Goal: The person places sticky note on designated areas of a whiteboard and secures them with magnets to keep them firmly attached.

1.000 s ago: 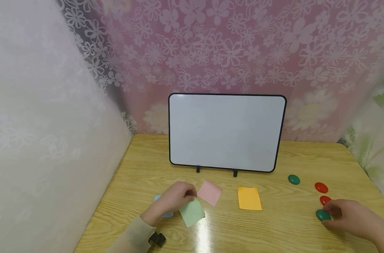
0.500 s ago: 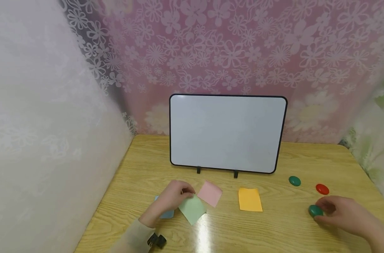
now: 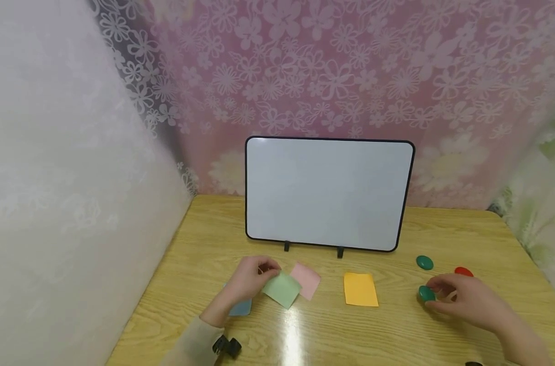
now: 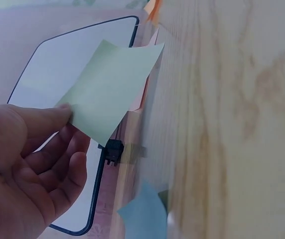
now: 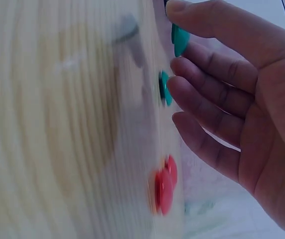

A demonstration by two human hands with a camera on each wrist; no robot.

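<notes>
My left hand [image 3: 247, 280] pinches a light green sticky note [image 3: 283, 290] by one corner between thumb and fingers. In the left wrist view the note [image 4: 110, 89] is lifted off the table. A pink sticky note [image 3: 307, 280] lies just behind it, partly covered. Under my left forearm is a blue sticky note [image 3: 241, 307], partly hidden. My right hand [image 3: 469, 302] pinches a round green magnet [image 3: 426, 294] at its fingertips, above the table. A second green magnet [image 3: 425, 262] lies farther back. Two red magnets [image 5: 165, 191] show in the right wrist view; my hand hides most of them in the head view.
A whiteboard [image 3: 329, 193] with a black frame stands upright at the back of the wooden table [image 3: 332, 335] on small black feet [image 3: 340, 252]. An orange sticky note [image 3: 361, 290] lies in front of it. Fabric-like walls close off the back and sides.
My right hand has carried the green magnet leftward, away from the red ones. My left hand has raised the green note slightly and moved it over part of the pink note.
</notes>
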